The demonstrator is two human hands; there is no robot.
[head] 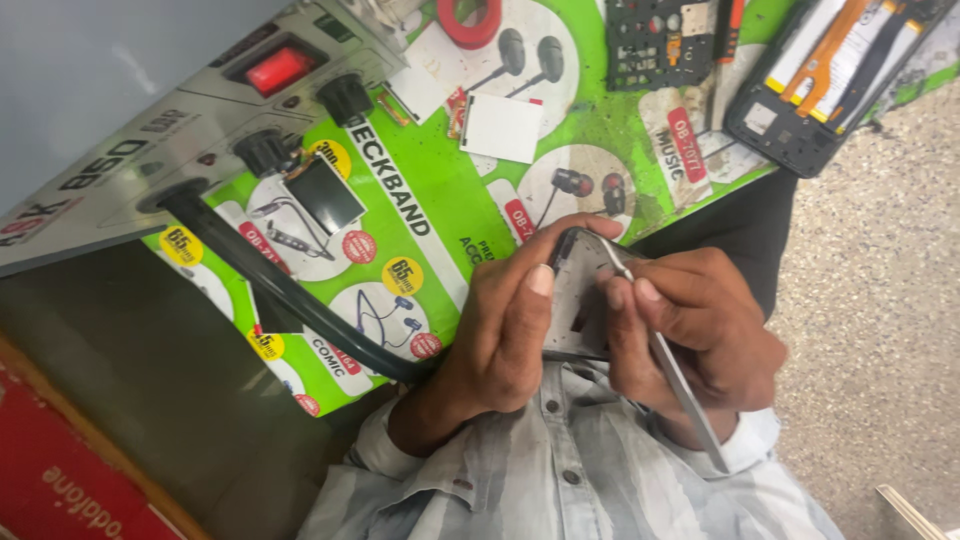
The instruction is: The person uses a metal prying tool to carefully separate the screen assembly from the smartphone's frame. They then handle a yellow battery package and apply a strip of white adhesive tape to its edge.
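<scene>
We are gripping a phone panel (578,292) in our left hand (505,330), fingers curled around its edge, close to our chest above the green mat (440,190). Our right hand (690,330) is pinching metal tweezers (672,372), their tip touching the panel's top.

Left hand (505,325): fingers curled shut in a grip, thumb laid flat and pointing up; wrist bent, forearm in a pale sleeve
Right hand (695,325): fingers pinched closed, thumb beside the left thumb; knuckles outward
</scene>
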